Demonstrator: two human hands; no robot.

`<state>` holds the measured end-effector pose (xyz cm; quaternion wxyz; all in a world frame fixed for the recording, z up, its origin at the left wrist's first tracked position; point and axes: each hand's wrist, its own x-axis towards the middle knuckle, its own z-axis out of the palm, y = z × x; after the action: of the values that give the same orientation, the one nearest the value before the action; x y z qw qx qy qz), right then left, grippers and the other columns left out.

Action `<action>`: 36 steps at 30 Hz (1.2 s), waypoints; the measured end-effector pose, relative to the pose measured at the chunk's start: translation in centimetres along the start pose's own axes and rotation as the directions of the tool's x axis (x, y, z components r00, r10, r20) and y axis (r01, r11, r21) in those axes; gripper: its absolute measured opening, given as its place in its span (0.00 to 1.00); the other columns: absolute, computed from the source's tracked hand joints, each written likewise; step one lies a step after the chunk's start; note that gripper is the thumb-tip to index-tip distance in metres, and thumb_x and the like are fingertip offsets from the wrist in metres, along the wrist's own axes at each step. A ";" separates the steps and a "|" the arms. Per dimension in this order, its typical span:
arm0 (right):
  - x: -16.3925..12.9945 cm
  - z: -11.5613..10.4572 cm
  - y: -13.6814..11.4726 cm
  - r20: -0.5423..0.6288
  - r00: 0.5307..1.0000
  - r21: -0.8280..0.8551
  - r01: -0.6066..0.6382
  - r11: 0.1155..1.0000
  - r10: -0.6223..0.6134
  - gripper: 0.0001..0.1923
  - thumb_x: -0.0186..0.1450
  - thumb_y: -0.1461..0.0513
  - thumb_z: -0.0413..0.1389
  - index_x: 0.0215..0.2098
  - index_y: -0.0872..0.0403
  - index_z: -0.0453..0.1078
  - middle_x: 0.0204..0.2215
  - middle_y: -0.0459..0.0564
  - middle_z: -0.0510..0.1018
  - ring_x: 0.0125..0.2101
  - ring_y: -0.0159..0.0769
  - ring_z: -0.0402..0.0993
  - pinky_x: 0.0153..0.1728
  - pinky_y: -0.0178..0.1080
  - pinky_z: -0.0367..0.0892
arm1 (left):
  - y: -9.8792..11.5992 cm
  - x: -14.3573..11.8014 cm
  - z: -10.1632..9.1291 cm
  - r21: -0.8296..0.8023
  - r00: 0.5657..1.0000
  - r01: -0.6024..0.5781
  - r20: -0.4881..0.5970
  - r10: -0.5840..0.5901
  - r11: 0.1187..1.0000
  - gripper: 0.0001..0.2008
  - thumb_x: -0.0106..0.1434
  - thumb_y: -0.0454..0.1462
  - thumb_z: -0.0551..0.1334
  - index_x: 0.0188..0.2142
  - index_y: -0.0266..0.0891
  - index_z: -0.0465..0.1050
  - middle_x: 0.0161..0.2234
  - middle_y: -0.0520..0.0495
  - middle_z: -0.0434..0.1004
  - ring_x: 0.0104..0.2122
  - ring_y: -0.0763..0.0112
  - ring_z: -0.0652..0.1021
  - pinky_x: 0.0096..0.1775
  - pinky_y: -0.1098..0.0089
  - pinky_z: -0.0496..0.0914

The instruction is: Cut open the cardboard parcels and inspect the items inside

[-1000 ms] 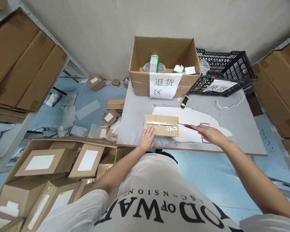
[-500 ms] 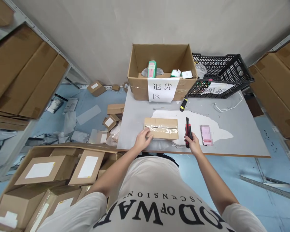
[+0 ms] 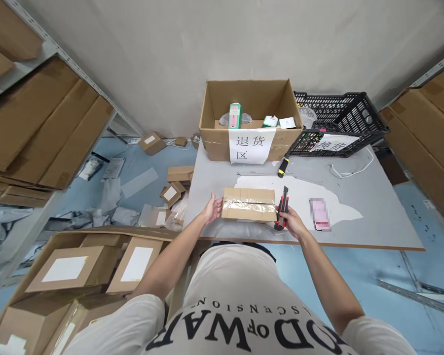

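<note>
A small taped cardboard box lies on the grey table, with a dark slit along its shiny top tape. My left hand is at the box's left end, fingers stretched and apart, the fingertips at its side. In my right hand is a red and black box cutter, its blade end pointing away from me. That hand and the cutter are close against the box's right end; whether the fingers touch the box I cannot tell.
Behind stand an open carton with a paper sign and a black plastic crate. A yellow-black tool handle, a phone and a white cable lie on the table. At left is a large carton of parcels.
My left hand has moved from the box's front left corner to its left end, fingers opening. My right hand has brought the box cutter left to the box's right end.
</note>
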<state>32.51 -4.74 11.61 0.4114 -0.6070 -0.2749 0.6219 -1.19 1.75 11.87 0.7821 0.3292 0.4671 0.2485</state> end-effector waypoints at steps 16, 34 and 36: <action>9.7 0.8 -10.3 0.196 0.979 -0.296 0.117 0.948 -0.060 0.20 0.45 0.66 0.52 0.38 0.55 0.68 0.33 0.49 0.78 0.28 0.35 0.73 0.26 0.35 0.68 | -4.0 -3.6 5.1 0.057 0.980 -0.167 -0.102 0.172 0.984 0.45 0.58 0.60 0.21 0.65 0.42 0.43 0.65 0.43 0.48 0.62 0.63 0.58 0.54 0.58 0.62; 16.7 5.0 -11.0 0.299 0.951 -0.693 0.272 0.668 -0.077 0.14 0.49 0.67 0.53 0.36 0.55 0.68 0.30 0.46 0.75 0.28 0.33 0.68 0.28 0.33 0.63 | -8.1 -4.2 5.7 -0.011 0.995 0.001 -0.101 -0.002 1.000 0.45 0.58 0.60 0.22 0.63 0.42 0.51 0.64 0.41 0.49 0.63 0.60 0.53 0.54 0.49 0.60; 16.4 4.3 -10.9 0.277 0.949 -0.630 0.296 0.718 -0.148 0.18 0.50 0.67 0.53 0.40 0.55 0.66 0.37 0.48 0.76 0.32 0.34 0.71 0.33 0.35 0.66 | -7.7 -3.9 4.3 0.029 0.989 0.055 -0.141 -0.050 0.998 0.46 0.58 0.60 0.22 0.64 0.40 0.50 0.65 0.39 0.48 0.63 0.60 0.53 0.55 0.51 0.59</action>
<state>31.43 15.38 12.57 0.2092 -0.6075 -0.5902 0.4887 1.52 -7.26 9.85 0.7481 0.3112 0.5335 0.2425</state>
